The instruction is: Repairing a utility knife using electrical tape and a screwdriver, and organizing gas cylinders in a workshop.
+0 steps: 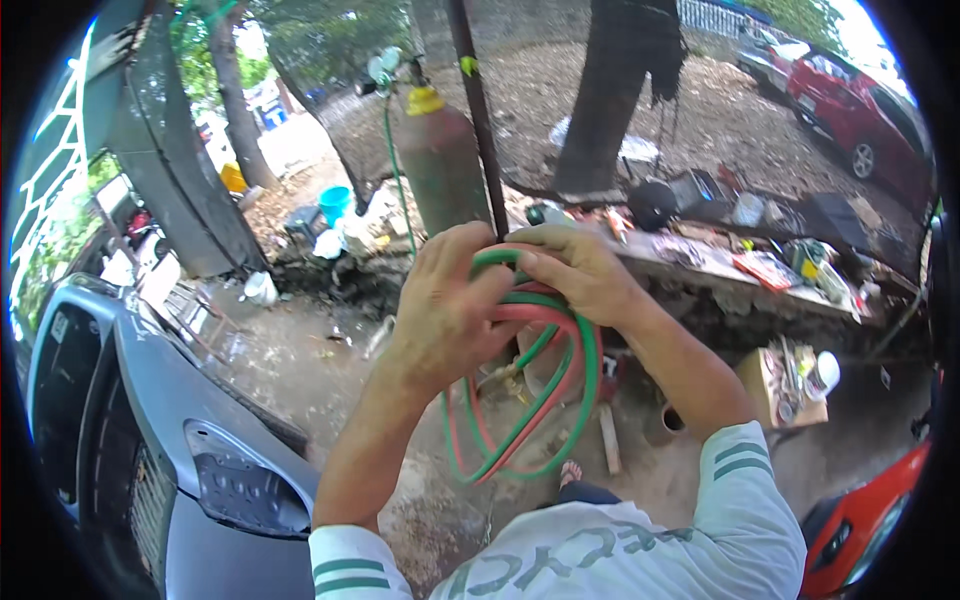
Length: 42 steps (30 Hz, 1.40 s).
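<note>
A coil of twin red and green gas hose (592, 380) hangs in loops in front of my chest. My left hand (455, 300) is closed around the upper left of the coil, its back toward me. From the other side, my right hand (578, 268) grips the top of the loops, thumb over the green hose. The two hands nearly meet at the top, and they hide part of the hose there. A brass-coloured fitting (508, 373) shows beside the loops. Just beyond my hands stands a tall gas cylinder (440, 165) with a yellow collar, a gauge (384, 66) and a thin green hose.
A dark metal pole (477, 100) rises beside the cylinder. On the right, a low ledge (690, 262) carries tools and scrap, with a box of parts (785, 388) below it. A grey-blue car body (165, 400) stands at left, a red vehicle (870, 530) at lower right.
</note>
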{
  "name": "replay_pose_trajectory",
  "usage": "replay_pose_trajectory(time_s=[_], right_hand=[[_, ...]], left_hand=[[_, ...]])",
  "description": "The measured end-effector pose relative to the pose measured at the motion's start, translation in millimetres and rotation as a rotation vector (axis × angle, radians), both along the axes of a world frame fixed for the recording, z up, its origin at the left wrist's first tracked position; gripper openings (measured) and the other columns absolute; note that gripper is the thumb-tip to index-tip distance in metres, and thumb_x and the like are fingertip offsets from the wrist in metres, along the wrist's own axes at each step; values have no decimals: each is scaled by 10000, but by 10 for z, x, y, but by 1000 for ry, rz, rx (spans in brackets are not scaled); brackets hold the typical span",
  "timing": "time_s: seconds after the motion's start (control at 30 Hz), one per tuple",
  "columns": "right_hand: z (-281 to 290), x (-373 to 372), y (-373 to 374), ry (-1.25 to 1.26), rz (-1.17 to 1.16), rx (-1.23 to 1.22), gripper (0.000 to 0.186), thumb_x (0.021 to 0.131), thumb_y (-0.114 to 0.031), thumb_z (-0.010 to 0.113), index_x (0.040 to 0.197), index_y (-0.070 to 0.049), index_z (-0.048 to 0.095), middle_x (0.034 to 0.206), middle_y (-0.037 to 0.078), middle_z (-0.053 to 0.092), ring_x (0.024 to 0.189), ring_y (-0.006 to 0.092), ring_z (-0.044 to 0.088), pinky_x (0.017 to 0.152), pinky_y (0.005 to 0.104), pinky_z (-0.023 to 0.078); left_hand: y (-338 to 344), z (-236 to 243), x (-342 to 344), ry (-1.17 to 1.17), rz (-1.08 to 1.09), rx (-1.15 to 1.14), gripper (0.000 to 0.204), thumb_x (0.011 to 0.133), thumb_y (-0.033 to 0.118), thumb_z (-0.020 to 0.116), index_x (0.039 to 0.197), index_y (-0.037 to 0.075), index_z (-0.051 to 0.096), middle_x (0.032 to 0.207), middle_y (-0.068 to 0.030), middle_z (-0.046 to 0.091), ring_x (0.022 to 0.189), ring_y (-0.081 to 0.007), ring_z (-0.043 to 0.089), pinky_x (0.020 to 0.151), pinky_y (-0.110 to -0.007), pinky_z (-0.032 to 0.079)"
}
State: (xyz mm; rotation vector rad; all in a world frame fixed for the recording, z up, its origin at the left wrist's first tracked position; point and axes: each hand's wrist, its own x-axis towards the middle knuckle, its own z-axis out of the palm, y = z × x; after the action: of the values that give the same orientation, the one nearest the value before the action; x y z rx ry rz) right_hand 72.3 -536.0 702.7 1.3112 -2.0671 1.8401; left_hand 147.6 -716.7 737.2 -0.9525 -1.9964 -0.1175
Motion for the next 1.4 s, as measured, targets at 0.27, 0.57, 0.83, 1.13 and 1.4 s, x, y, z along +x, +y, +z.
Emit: replay_pose_trajectory(time_s=[0.27,0.57,0.83,1.13,1.4], right_hand=[[507,-909,-1126,-171,617,-140,333,924,-125,598,1205,49,558,1077,93,648,952,119,613,841,249,510],[919,-1907,-1777,54,562,19,513,738,-263,811,1092,40,597,930,80,668,851,116,612,774,242,490],[999,-2730,-1905,418,6,11,724,668,-166,710,1318,-48,414,979,156,605,950,245,611,864,352,470],[934,-4025,-2870,367,-230,-200,595,736,-149,678,1275,-15,466,952,171,639,898,256,631,814,367,481],[1233,-4460,-3372,299,-649,65,568,708,-186,662,1221,10,516,1068,281,617,1034,408,597,904,429,469]], left_hand=[[-964,297,-484,-481,203,293,1014,672,2,782,1471,52,160,1260,-173,519,1096,-266,580,895,-364,504],[-1486,492,-1445,-21,480,291,518,675,51,742,1147,9,531,923,-187,622,862,-379,632,723,-413,507],[-1968,1134,-2562,82,528,380,350,721,50,676,1065,9,624,833,-165,667,765,-237,675,701,-337,508],[-3093,1372,-4170,15,373,362,304,738,100,666,1039,70,639,808,-198,658,764,-341,664,675,-390,506],[-3867,1293,-5625,-145,143,286,253,759,126,692,998,60,643,810,-190,655,750,-326,656,664,-393,498]])
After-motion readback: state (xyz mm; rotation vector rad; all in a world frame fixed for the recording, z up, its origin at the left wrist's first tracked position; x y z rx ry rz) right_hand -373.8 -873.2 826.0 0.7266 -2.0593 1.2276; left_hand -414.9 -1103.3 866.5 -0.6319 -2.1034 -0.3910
